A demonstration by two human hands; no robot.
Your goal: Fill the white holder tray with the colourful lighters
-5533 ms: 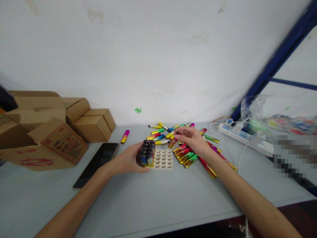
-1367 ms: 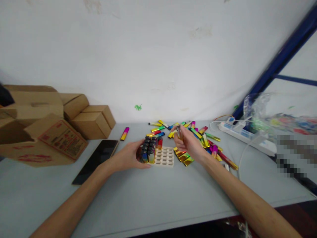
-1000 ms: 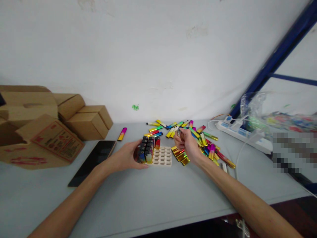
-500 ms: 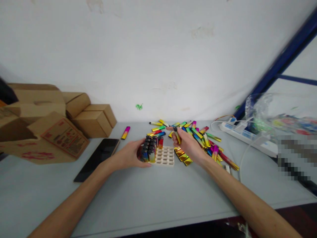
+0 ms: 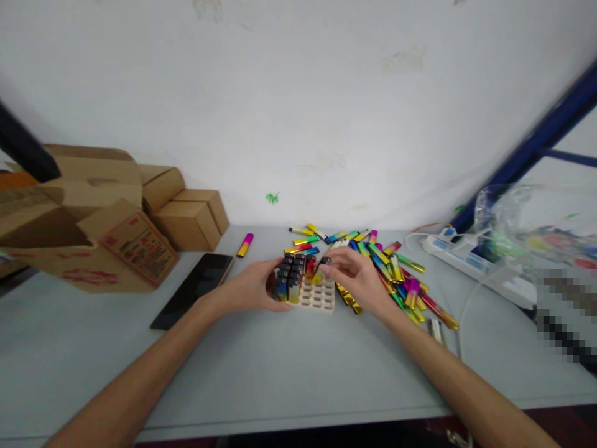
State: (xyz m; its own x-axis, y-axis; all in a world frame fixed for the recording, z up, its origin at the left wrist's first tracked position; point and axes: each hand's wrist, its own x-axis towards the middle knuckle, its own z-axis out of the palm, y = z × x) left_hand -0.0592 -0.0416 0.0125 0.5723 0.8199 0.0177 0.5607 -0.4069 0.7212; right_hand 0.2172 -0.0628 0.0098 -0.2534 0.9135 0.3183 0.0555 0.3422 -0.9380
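Two ways at once, grips: with the right fingers [image 5: 340, 277], a tilted lighter [image 5: 319, 270] at the tray [image 5: 321, 297]; with the left fingers [image 5: 278, 305], standing lighters [image 5: 291, 280] in its left side. Farther out, shows loose lighters [image 5: 412, 292] heaped to the right, tablet [image 5: 193, 292] and boxes [image 5: 184, 224] left.

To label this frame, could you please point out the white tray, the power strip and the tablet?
White tray [image 5: 318, 295], head view: bare holed part.
Power strip [image 5: 476, 264], head view: middle of its top.
Tablet [image 5: 194, 287], head view: dark screen.
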